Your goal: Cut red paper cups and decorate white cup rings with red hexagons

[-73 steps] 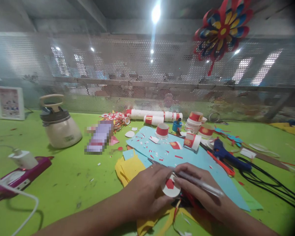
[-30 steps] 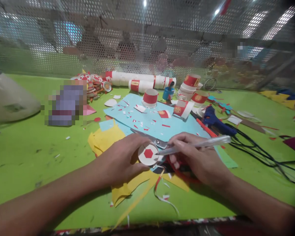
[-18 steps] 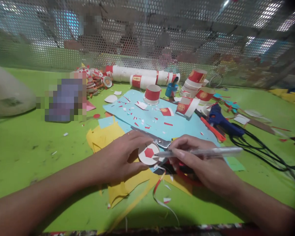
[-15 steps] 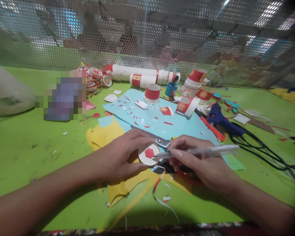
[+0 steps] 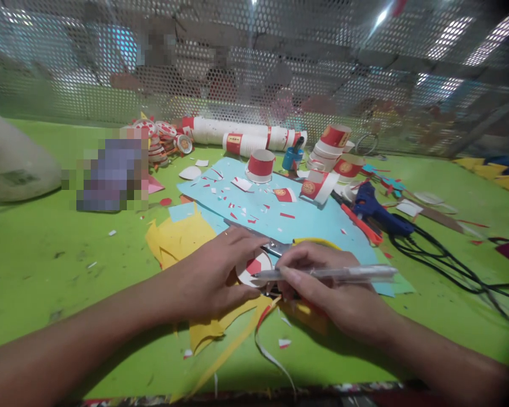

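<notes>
My left hand point(image 5: 214, 271) grips a round white paper disc point(image 5: 246, 279) by its edge, thumb below and fingers above. A red hexagon point(image 5: 254, 266) sits at the middle of the disc. In my right hand point(image 5: 326, 282) is a clear-barrelled pen point(image 5: 356, 273), its tip over the disc by the hexagon; whether it touches I cannot tell. Scissors point(image 5: 275, 246) with a yellow-lined handle lie just beyond the disc, partly hidden by my hands. Beneath are yellow paper point(image 5: 182, 232) and a light blue sheet point(image 5: 254, 212) strewn with red and white scraps.
Red and white paper cups point(image 5: 261, 165) stand and lie at the back. A blue glue gun point(image 5: 379, 212) with a black cord and an orange-handled cutter point(image 5: 362, 223) lie on the right. A blurred-out phone-like object point(image 5: 110, 175) and a white container point(image 5: 17, 161) are on the left.
The pen tip has moved left across the disc, from the hexagon's right side to its lower part. My right hand has shifted left with it. The left hand keeps its hold.
</notes>
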{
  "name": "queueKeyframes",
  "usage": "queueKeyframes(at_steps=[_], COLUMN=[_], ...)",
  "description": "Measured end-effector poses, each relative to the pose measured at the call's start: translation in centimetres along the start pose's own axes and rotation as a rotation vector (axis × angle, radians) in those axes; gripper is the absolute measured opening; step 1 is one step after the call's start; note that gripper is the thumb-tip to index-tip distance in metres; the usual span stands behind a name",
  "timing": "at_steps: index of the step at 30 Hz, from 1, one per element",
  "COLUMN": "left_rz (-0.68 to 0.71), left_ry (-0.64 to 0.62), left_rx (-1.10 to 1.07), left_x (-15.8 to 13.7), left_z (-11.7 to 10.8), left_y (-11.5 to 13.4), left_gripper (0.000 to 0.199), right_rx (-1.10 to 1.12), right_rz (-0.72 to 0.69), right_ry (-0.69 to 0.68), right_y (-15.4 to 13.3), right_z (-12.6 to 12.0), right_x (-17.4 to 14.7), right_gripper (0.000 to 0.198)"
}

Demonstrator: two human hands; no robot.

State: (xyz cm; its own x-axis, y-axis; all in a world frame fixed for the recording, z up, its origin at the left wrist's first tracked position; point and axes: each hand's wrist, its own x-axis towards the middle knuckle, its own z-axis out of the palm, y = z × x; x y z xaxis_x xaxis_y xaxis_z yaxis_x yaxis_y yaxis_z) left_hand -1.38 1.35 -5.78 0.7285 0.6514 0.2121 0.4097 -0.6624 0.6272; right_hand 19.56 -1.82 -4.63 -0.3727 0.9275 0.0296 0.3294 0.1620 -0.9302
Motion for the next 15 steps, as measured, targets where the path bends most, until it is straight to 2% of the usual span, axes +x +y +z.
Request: queueKeyframes(at_steps=[6,15], left_rz=[-0.132,-0.042], left_ry=[0.132,0.116], left_rx=[-0.022,0.118], left_x=[-0.34,-0.39], left_z=[0.73,0.51], left_y=[-0.71,-0.42], left_gripper=[0.063,0.052], right_rx=[-0.050,-0.153], right_rz=[0.022,0.012], right_ry=[0.069,0.065], right_y=[0.00,-0.21], right_z=[-0.31,-0.02], right_x=[-0.10,-0.14], right_gripper=[0.011,0.013])
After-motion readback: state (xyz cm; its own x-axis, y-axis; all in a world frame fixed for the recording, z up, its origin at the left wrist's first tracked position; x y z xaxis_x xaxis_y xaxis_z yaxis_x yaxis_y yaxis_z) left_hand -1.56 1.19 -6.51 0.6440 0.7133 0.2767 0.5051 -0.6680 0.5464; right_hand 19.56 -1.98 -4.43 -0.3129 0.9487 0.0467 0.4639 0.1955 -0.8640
